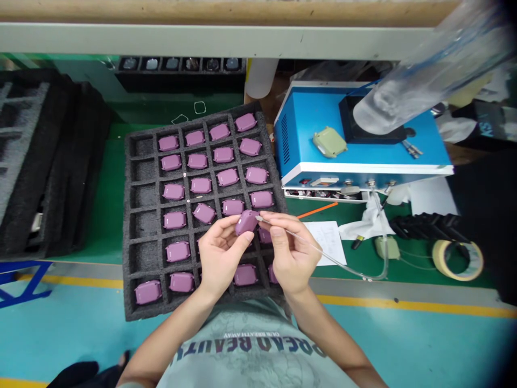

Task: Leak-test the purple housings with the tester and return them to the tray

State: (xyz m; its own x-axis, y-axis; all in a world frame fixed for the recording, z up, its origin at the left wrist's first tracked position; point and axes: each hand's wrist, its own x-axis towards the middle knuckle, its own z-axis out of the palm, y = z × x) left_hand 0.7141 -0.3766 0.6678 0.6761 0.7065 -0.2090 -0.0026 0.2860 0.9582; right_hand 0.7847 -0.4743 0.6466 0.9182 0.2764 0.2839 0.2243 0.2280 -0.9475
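Observation:
Between the fingers and thumb of my left hand [221, 253] is a purple watch case [246, 222], tilted above the tray. My right hand [294, 250] pinches a thin clear tube [343, 265], its metal tip close to the case's right edge; whether they touch I cannot tell. Below both hands lies a black foam tray [145, 226] with a grid of compartments. Most hold purple cases like the one [174, 219] left of my hand; those in the upper left column are bare. The tube runs right and up to a blue machine [307, 118].
On the machine rest a green case [330, 141] and a clear cylinder [388, 108]. Black foam trays [76, 161] are stacked at left. Right of the tray are white paper [329, 242], an orange stick [318, 209] and a tape roll [458, 260]. A shelf edge [202, 40] crosses the top.

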